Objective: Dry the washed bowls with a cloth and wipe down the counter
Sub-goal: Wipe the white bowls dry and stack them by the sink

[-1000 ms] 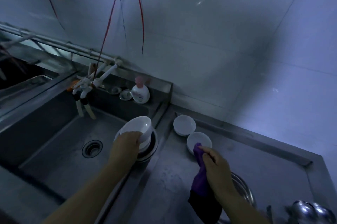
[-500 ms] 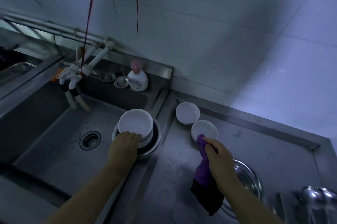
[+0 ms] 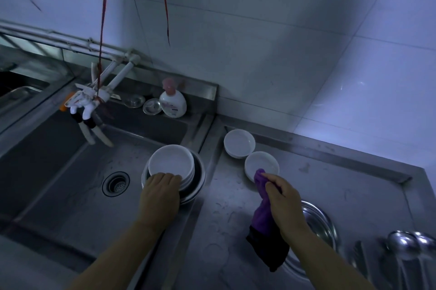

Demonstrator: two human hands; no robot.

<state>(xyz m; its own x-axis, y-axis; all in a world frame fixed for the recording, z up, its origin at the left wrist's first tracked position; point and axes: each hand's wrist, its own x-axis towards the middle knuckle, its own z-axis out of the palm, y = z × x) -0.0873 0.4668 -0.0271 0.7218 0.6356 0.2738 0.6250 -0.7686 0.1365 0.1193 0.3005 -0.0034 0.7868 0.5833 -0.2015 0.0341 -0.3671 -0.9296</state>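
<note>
Gripping the near rim of the stacked white bowls [image 3: 171, 163] in the sink [image 3: 70, 171], the left hand [image 3: 160, 191] curled; the right hand [image 3: 284, 195] clutched a purple cloth [image 3: 264, 216] beside two bowls [image 3: 250, 152] on the table [image 3: 354, 183]. Soap bottle [image 3: 172, 102] label unreadable.

Dull scuffed steel counter [image 3: 318, 171], glossy, seemingly ceramic bowls [image 3: 239, 142], soft purple cloth [image 3: 263, 214].

left hand [image 3: 160, 191] on stacked white bowls [image 3: 171, 164], right hand [image 3: 284, 197] around purple cloth [image 3: 264, 209]
</note>
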